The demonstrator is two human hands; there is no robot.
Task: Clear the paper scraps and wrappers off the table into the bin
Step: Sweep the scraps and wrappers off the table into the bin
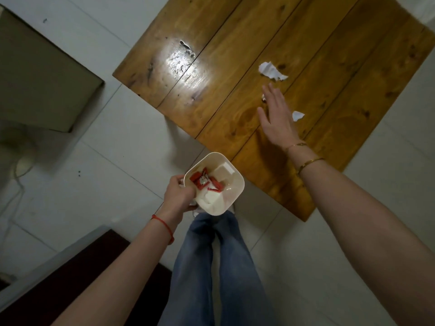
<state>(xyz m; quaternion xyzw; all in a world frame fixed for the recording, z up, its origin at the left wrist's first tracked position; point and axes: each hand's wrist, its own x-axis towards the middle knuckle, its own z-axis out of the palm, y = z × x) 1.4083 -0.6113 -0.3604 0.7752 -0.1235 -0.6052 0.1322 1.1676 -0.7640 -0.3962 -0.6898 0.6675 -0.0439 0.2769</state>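
Note:
My left hand (177,195) grips the rim of a small cream bin (235,182) held beside the wooden table's (211,67) near corner. Red wrappers (203,182) and white paper lie inside the bin. My right hand (276,116) is stretched flat over the table, fingers apart, holding nothing. A large torn white scrap (270,71) lies just beyond its fingertips. A smaller scrap (297,116) sits right of the hand, and a tiny piece (263,98) shows at the fingers' left edge.
A brown cardboard box (42,78) stands on the pale tiled floor to the left. A dark piece of furniture (70,278) sits at lower left. My legs in blue jeans (219,267) are below the bin. Glare marks the table's left planks.

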